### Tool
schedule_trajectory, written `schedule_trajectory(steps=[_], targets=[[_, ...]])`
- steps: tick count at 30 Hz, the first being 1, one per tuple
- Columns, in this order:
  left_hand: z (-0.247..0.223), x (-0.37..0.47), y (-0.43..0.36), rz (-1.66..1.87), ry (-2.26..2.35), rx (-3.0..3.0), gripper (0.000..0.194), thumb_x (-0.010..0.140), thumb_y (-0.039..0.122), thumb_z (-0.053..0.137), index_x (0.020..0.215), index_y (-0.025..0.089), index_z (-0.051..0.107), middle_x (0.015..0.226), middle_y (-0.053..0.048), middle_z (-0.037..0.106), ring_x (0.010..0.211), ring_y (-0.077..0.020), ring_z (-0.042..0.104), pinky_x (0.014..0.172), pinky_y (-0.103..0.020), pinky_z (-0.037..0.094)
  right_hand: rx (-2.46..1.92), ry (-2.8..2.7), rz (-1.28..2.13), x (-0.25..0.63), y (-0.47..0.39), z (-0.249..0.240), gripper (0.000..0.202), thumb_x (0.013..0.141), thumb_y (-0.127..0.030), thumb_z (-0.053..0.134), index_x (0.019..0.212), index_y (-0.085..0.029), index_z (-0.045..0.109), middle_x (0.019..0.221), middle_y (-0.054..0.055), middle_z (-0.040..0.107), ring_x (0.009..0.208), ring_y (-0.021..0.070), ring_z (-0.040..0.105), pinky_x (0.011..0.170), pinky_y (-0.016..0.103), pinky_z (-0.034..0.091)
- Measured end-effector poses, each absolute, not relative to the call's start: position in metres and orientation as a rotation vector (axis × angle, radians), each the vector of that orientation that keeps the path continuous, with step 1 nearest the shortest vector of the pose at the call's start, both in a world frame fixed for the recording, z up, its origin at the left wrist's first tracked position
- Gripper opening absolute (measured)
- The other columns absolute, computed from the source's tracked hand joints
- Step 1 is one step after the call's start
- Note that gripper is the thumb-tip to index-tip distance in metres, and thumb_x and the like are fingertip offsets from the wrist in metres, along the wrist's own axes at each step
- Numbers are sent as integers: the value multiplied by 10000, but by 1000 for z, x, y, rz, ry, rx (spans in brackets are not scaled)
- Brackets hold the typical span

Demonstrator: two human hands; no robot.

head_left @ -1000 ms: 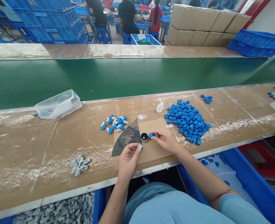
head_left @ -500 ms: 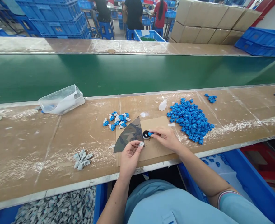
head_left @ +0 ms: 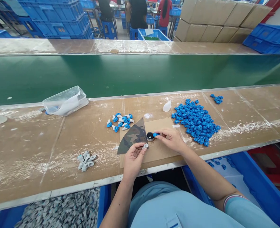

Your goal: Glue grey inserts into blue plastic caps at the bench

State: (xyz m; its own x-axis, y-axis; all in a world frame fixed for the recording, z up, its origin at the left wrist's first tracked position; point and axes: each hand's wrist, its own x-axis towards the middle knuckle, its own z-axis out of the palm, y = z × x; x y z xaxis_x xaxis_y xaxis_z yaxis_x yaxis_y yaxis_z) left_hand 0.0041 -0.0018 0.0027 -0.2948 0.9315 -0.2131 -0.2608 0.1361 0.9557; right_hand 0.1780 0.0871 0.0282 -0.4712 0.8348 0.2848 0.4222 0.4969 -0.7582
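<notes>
Pinched in my left hand (head_left: 134, 157) is a small grey-white plastic piece (head_left: 145, 146), held just in front of a round black dish (head_left: 150, 136). My right hand (head_left: 170, 140) grips a small blue plastic piece (head_left: 155, 135) at the dish's right rim. Under my left fingers lies the tip of a dark camouflage-patterned wedge sheet (head_left: 133, 136). Both dish and sheet rest on a cardboard piece (head_left: 162, 152). Beyond the sheet sits a cluster of joined blue-and-white pieces (head_left: 121, 121). A large heap of blue pieces (head_left: 197, 122) lies to the right, and a few grey pieces (head_left: 86, 160) to the left.
A white squeeze bottle (head_left: 167, 106) lies behind the cardboard. A clear plastic tub (head_left: 65, 101) tilts near the green belt (head_left: 121, 76). Below the table edge are a bin of grey pieces (head_left: 61, 209) and a blue crate (head_left: 256, 177). Several people sit far back.
The blue piece in my right hand has shifted from over the dish to its right rim. My left hand keeps its grip on the grey-white piece. The view has shifted slightly.
</notes>
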Motion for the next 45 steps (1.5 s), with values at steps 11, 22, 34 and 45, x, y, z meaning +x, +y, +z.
schedule_trajectory(steps=[11,22,34,45], targets=[[-1,3,-4,1410,1276,768,323,634,301,776,911,181,660,870,-52,717,868,-162,678,832,-296,538,-917,-2006,1109,162,55,33,198,861,-334,596,966,-232,730,912,43,746,812,160,682,772,284,549],[-1,3,-8,1349,1274,924,282,666,292,752,908,186,653,841,-58,702,842,-171,673,802,-300,547,-696,-2318,979,174,71,33,170,879,-314,600,934,-222,732,850,60,744,795,164,678,754,285,523],[5,4,-4,1327,1274,769,318,615,296,787,853,181,610,762,-30,696,770,-153,680,764,-282,541,-869,-1959,1070,163,50,11,204,837,-403,637,897,-243,749,858,48,760,767,175,700,716,291,548],[8,-53,52,1486,1651,871,274,618,263,756,826,167,606,789,-33,665,775,-150,659,785,-296,543,-1669,-2039,290,244,125,30,181,826,-191,576,925,-200,728,842,66,707,754,193,641,726,303,503]])
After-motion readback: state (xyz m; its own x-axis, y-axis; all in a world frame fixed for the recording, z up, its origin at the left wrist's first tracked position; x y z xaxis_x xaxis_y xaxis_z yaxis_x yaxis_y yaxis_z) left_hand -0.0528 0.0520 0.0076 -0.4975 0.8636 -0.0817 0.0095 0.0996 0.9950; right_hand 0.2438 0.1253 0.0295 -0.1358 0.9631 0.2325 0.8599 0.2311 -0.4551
